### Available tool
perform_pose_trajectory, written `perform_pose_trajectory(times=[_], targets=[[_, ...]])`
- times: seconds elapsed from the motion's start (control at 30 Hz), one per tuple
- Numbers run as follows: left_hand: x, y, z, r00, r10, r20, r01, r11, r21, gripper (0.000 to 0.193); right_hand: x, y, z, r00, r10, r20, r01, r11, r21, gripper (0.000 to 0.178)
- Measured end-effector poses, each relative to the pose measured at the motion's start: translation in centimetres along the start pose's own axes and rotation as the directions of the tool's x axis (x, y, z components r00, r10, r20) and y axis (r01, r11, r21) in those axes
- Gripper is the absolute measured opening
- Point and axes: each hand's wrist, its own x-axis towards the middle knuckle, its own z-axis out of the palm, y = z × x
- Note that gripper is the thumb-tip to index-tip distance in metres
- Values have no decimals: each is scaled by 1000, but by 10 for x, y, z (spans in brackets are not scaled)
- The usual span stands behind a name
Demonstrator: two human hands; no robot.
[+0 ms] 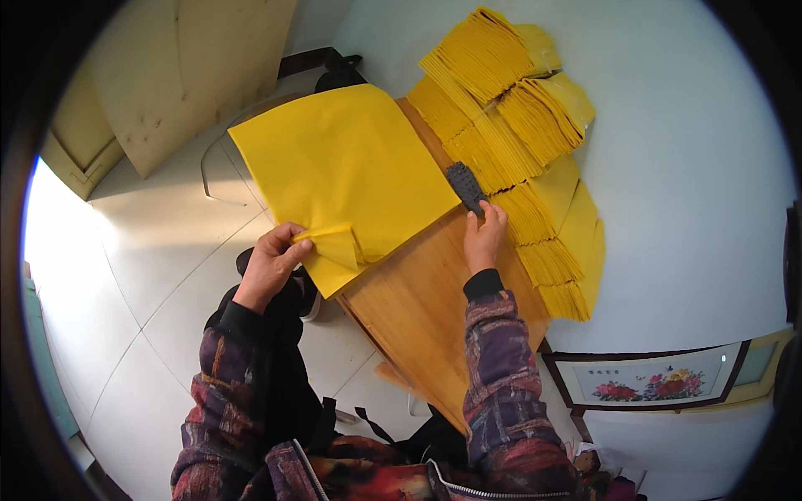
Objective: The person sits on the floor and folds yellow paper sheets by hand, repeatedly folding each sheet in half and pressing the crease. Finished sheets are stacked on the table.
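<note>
A large yellow sheet of felt-like material lies across the wooden table, its near left part hanging past the table's edge. My left hand pinches the sheet's near left edge between thumb and fingers, and a fold lifts there. Beside the sheet's right corner is a dark grey, rough-textured pad. My right hand has its closed fingertips on the near end of this pad; the exact grip is partly hidden. Whether the yellow sheet is single or a stack of several cannot be made out.
Folded yellow bundles stand in stacks along the table's right side, against the white wall. The wooden table shows bare in front. A framed flower picture is at lower right. Large wooden boards lean at upper left.
</note>
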Motion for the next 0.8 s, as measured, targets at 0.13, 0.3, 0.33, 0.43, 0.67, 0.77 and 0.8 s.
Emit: perform_pose_trajectory(times=[0.13, 0.3, 0.33, 0.43, 0.67, 0.77, 0.8], targets=[[-3, 2, -2, 1000, 27, 10, -28, 997, 76, 14, 13, 34, 17, 996, 19, 86, -2, 981, -196, 11], [-3, 3, -5, 1000, 7, 29, -11, 989, 146, 20, 30, 48, 18, 977, -22, 213, 104, 919, -381, 21], [-3, 2, -4, 999, 18, 32, -21, 996, 90, 19, 34, 44, 15, 975, -8, 223, 109, 891, -442, 27], [-3, 1, -2, 999, 15, 52, -15, 1000, -5, 19, 25, 12, -6, 972, -55, 229, 77, 993, -88, 26], [0, -2, -3, 995, 14, 96, -9, 998, -58, 18, -86, -134, -44, 748, -542, 384, 431, 836, 341, 22], [0, -5, -1, 996, 35, 83, -28, 996, -86, 17, -95, -167, -31, 686, -640, 347, 538, 766, 351, 28], [0, -5, 0, 996, 43, 76, -35, 994, -103, 16, -93, -171, -29, 685, -653, 323, 560, 756, 339, 28]])
